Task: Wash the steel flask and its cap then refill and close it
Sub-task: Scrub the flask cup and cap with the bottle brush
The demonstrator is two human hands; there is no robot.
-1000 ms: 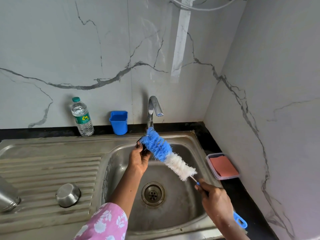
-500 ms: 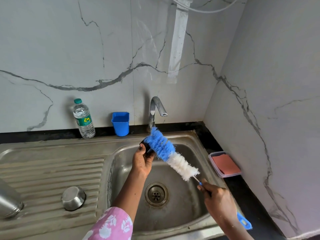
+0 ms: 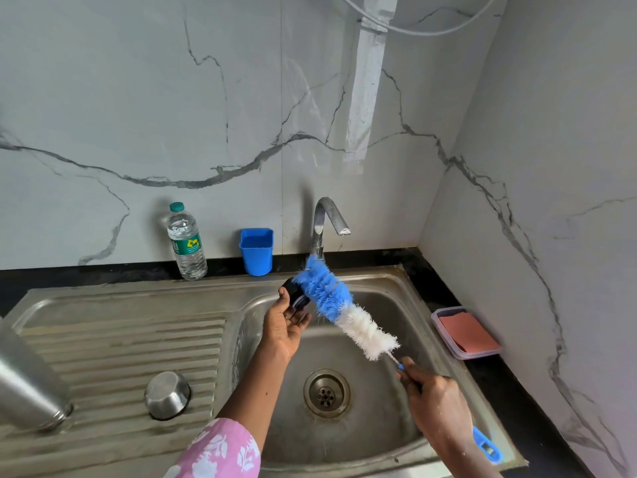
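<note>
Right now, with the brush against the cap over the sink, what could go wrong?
1. The left hand holds the small black cap over the sink; a hard push from the brush might knock it loose.
2. The steel flask leans mouth-down on the ridged drainboard; it could slide or topple.

flask (image 3: 27, 384): steel, tilted mouth-down on drainboard (image 3: 120, 346), 8 o'clock | cap (image 3: 293, 294): black, in left hand (image 3: 286, 326), against brush (image 3: 331, 298) bristles, 11 o'clock of drain (image 3: 325, 393)
</note>
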